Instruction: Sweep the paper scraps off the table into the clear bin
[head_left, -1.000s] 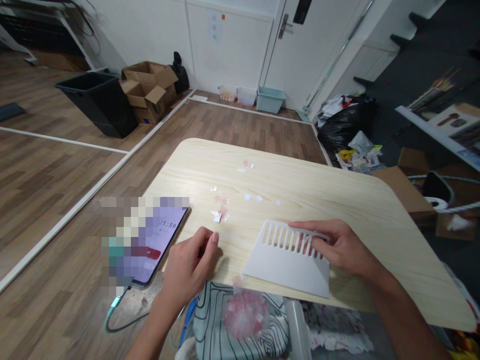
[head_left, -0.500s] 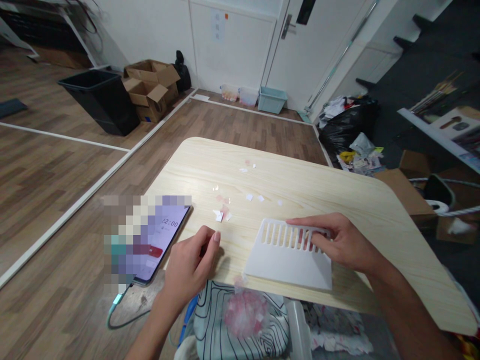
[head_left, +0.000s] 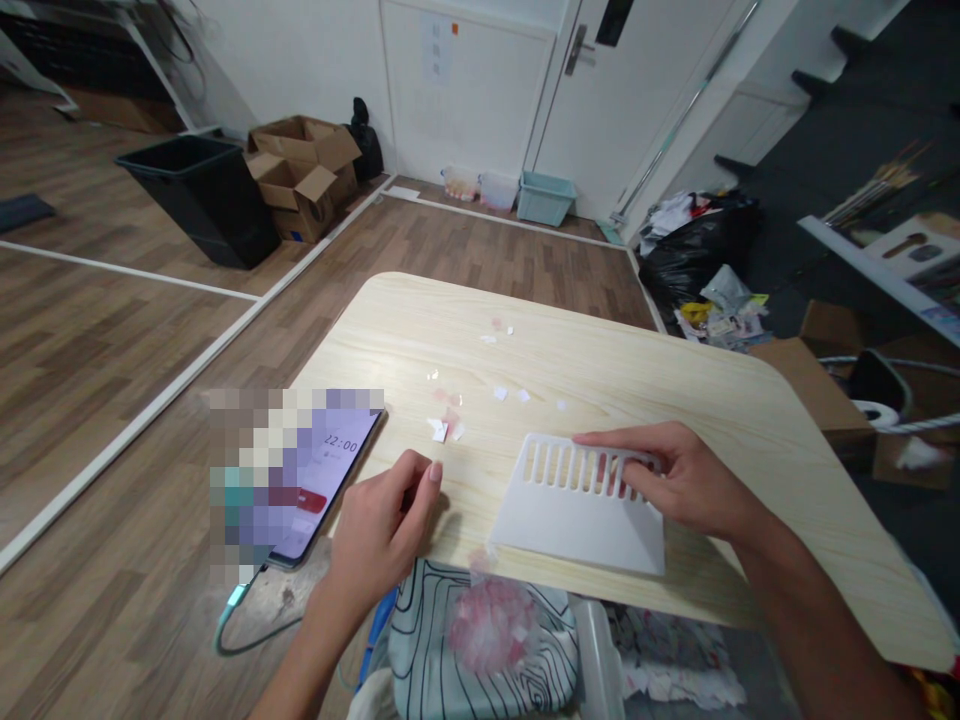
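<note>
My right hand [head_left: 675, 480] grips the slotted upper right edge of a white plastic scraper [head_left: 581, 530], thumb in front and fingers partly behind it. The scraper's wide edge is at the table's near edge. My left hand [head_left: 386, 515] is curled into a loose fist at the near left part of the table, left of the scraper, with nothing visible in it. Beyond the hands, small white paper scraps [head_left: 439, 430] and faint pink bits [head_left: 450, 415] lie on the pale wooden table [head_left: 637, 370]. Below the near edge, a clump of pink and clear scraps [head_left: 491, 625] rests on a striped cloth [head_left: 420, 650].
A phone [head_left: 330, 490] with a cable [head_left: 225, 620] lies left of my left hand. A clear plastic container [head_left: 600, 650] stands under the near edge. Farther off are a black bin [head_left: 202, 200], cardboard boxes [head_left: 300, 190], a blue-green tub [head_left: 545, 198] and black bags [head_left: 697, 245].
Almost nothing differs. Both hands and the scraper keep their places; the view shifts very slightly.
</note>
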